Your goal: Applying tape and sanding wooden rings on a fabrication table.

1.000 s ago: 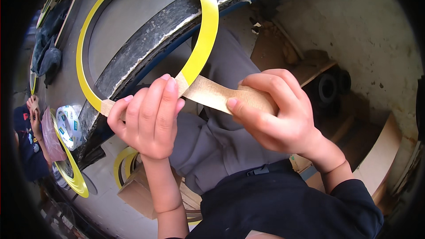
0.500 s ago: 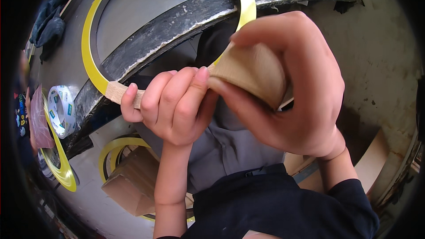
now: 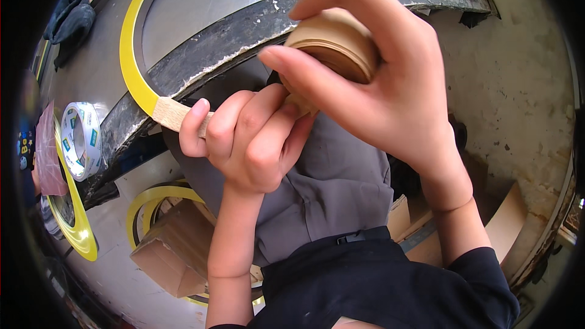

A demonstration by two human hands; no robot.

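Note:
A large flat yellow ring (image 3: 129,42) with a dark inner side rests over the bench edge. Part of it is covered with tan tape (image 3: 172,112). My left hand (image 3: 247,137) is closed around this covered stretch, its little finger a bit apart. In my right hand (image 3: 390,73) is a roll of tan paper-like tape (image 3: 341,39), held between thumb and curled fingers just above the left hand. A tan strip shows at the left fingers; its link to the roll is partly hidden. The ring's right side is mostly behind my right hand.
A white tape roll with printed labels (image 3: 82,140) stands at the bench's left end, beside more yellow rings (image 3: 82,240). The bench has a worn dark edge (image 3: 228,33). Below are a cardboard box (image 3: 177,240) and further yellow rings (image 3: 146,198). A stained wall (image 3: 512,85) rises at right.
My right hand has moved up and slightly left with the tape roll, which has turned so its layered side shows. My left hand keeps its hold, shifted slightly right with the ring.

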